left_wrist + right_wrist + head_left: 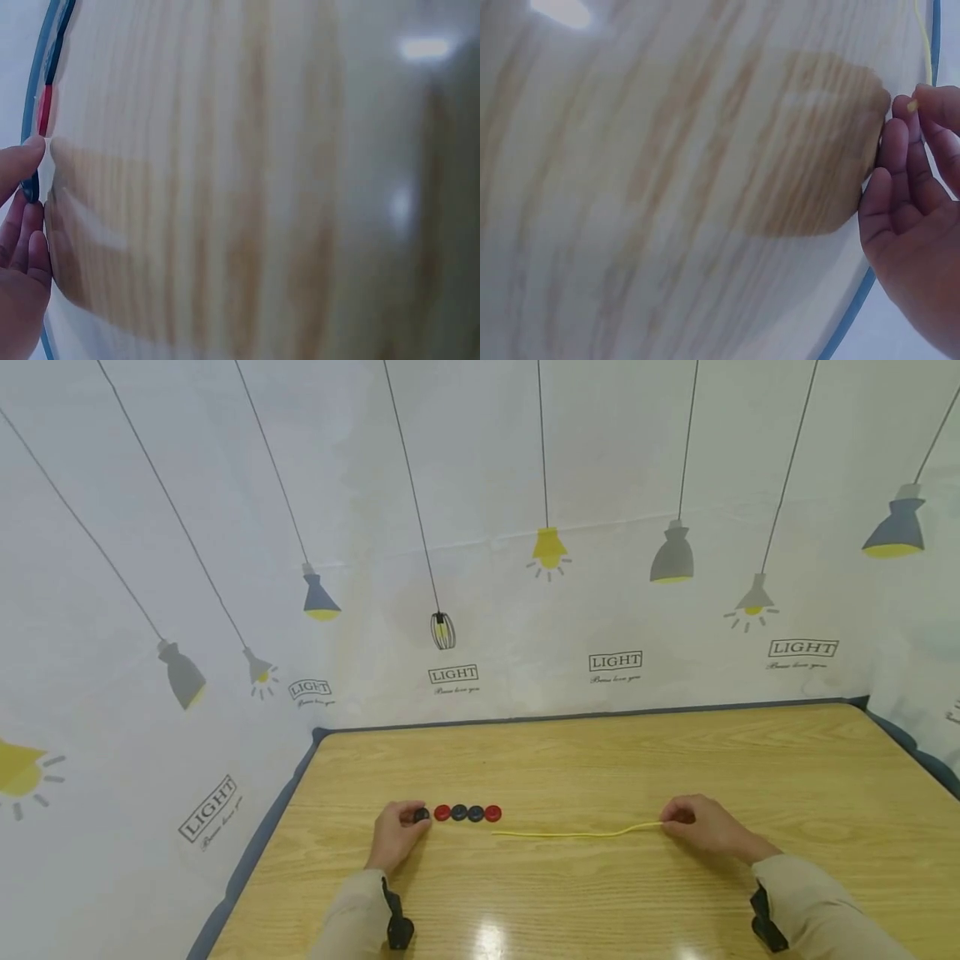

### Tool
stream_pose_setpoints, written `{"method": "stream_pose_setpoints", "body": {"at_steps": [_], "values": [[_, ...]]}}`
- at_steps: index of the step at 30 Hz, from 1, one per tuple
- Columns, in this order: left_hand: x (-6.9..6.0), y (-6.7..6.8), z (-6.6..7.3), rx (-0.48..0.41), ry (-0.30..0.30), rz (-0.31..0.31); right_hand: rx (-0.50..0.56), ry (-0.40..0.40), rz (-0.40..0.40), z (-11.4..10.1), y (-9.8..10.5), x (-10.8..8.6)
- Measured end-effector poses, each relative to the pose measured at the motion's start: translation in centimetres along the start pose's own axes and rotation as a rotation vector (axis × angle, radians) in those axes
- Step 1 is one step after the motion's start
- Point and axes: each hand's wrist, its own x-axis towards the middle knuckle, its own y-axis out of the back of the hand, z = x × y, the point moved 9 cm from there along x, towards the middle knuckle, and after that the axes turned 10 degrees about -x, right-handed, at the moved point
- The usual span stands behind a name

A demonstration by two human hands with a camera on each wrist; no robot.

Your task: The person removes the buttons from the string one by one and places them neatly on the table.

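Note:
My left hand [396, 837] pinches a small black round disc [422, 815] between thumb and fingers, at the left end of a row of similar discs. Beside it, slightly apart, lies a red disc [442, 812], then two black discs [467, 812] and another red disc [492, 813]. In the left wrist view the thumb and fingers meet on the rim of the held disc [31, 189]. My right hand [708, 828] pinches the right end of a thin yellow cord [577, 835]; a short tip [913, 106] sticks out between thumb and forefinger. The cord stretches left towards the discs.
Both hands are over a light wooden table [600, 902] with a dark blue edge. A pale wall covering [510, 602] printed with hanging lamps stands behind the table and at its sides. Black straps circle both wrists over beige sleeves [817, 902].

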Motion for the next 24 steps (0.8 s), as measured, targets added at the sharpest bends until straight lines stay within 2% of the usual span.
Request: {"method": "stream_pose_setpoints", "body": {"at_steps": [4,10,18,24], "values": [[0.3,-0.1,0.1,0.040,-0.013,0.003,0.003,-0.006,0.006,0.1,0.0,0.0],[0.6,-0.4,0.1,0.033,0.005,-0.017,0.029,-0.015,-0.018,0.3,-0.3,0.0],[0.6,-0.4,-0.3,-0.065,0.080,-0.005,-0.001,-0.020,-0.027,0.5,-0.7,0.1],[0.8,-0.4,-1.1,-0.083,0.128,-0.006,0.004,-0.031,-0.027,0.7,-0.7,0.1]]}}
